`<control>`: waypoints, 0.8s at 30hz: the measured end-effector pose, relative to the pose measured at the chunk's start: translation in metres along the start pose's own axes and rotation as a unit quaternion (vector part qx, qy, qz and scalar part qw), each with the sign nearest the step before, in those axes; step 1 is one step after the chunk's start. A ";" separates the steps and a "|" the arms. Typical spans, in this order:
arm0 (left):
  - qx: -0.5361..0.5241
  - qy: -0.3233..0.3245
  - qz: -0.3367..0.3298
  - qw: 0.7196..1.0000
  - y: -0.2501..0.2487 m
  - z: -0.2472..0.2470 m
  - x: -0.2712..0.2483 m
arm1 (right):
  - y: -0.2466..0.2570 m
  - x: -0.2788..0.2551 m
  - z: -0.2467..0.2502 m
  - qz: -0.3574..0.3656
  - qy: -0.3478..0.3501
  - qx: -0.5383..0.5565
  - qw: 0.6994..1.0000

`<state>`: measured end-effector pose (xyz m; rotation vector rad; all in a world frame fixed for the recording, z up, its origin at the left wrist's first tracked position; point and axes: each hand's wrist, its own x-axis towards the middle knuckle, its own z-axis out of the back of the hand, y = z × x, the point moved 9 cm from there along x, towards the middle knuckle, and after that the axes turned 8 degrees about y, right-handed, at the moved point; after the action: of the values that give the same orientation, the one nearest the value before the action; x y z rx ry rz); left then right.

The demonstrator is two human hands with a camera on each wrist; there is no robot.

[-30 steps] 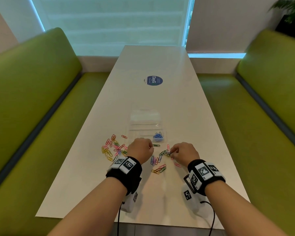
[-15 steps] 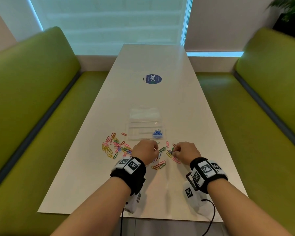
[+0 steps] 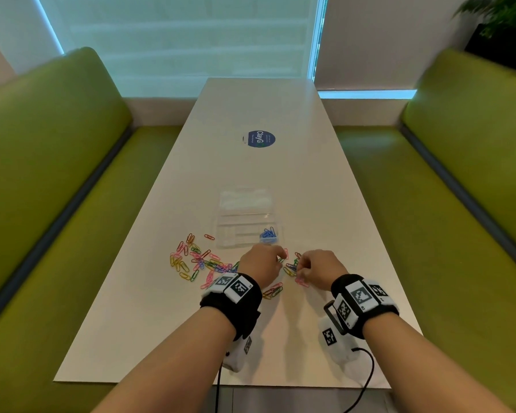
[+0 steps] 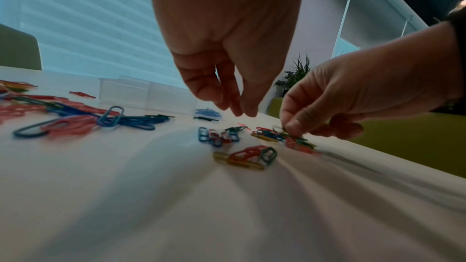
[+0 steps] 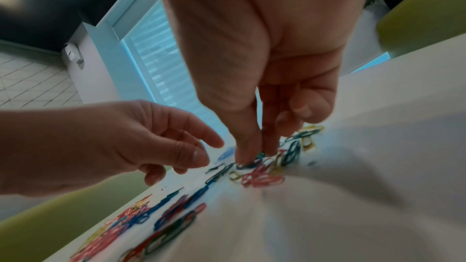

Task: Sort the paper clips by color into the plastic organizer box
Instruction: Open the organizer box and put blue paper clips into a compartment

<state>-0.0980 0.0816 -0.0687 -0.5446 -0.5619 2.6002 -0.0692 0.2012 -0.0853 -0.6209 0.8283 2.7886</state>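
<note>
Two hands are working low over the white table (image 3: 280,174), close together in front of the clear plastic organizer box (image 3: 248,219). The right hand (image 3: 319,265) is reaching down into a small cluster of mixed paper clips (image 5: 262,172), its thumb and forefinger tips (image 5: 246,154) pressing together on a dark blue clip (image 5: 249,164) lying in that cluster; the clip is sitting on the tabletop, tangled among red, yellow and green ones. The left hand (image 3: 261,263) is hovering just beside it, fingers loosely curled and drawn toward one another, tips pointing down; in the left wrist view nothing is showing between them. Blue clips (image 3: 268,234) are lying gathered in the near right compartment of the box, and the other compartments are too faint to judge. A larger scatter of pink, yellow, green and blue clips (image 3: 194,260) is spreading over the table left of the left hand. A round blue sticker (image 3: 261,139) is sitting farther up the table, and green benches (image 3: 57,174) are flanking both sides.
</note>
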 end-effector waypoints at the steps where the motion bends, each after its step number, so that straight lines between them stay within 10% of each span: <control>1: 0.005 0.005 0.002 1.000 0.001 -0.002 0.002 | -0.002 -0.001 -0.001 -0.007 0.009 -0.013 1.000; 24: 0.024 0.004 -0.004 1.000 0.001 -0.003 0.013 | 0.002 0.007 0.005 0.000 -0.016 0.008 1.000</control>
<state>-0.1079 0.0877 -0.0757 -0.5366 -0.4965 2.5947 -0.0779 0.2030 -0.0835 -0.5727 0.8443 2.7809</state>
